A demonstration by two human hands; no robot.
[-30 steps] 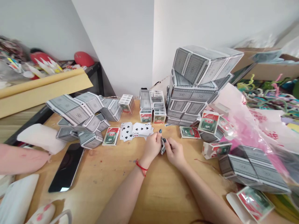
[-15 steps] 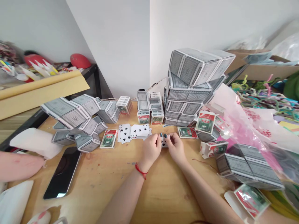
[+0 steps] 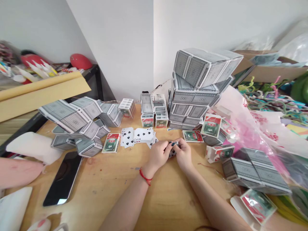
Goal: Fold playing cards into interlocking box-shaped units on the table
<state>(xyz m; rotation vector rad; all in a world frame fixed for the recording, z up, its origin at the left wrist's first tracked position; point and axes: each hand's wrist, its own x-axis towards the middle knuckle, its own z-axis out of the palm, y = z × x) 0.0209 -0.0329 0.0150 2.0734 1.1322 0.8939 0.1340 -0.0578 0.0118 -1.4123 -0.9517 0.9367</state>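
Observation:
Both my left hand (image 3: 159,155) and my right hand (image 3: 184,155) are closed on a playing card (image 3: 172,152) near the middle of the table, thumbs close together at its top. The card shows black pips and is partly covered by my fingers, so I cannot tell whether there is more than one. To the left of my hands lie loose playing cards (image 3: 143,134), face up and overlapping. A red and green card box (image 3: 111,143) lies left of them, and another card box (image 3: 192,136) lies just beyond my right hand.
A tall stack of blocks made of grey-backed cards (image 3: 190,96) stands at the back right. More card blocks (image 3: 74,118) lean at the left, beside a black phone (image 3: 63,179). Several card boxes (image 3: 211,125) and a pink plastic bag (image 3: 243,118) crowd the right. Another person's arm (image 3: 19,172) rests at the left.
My hands have shifted slightly right and the card between them has tilted. More of the loose cards beside my left hand now shows.

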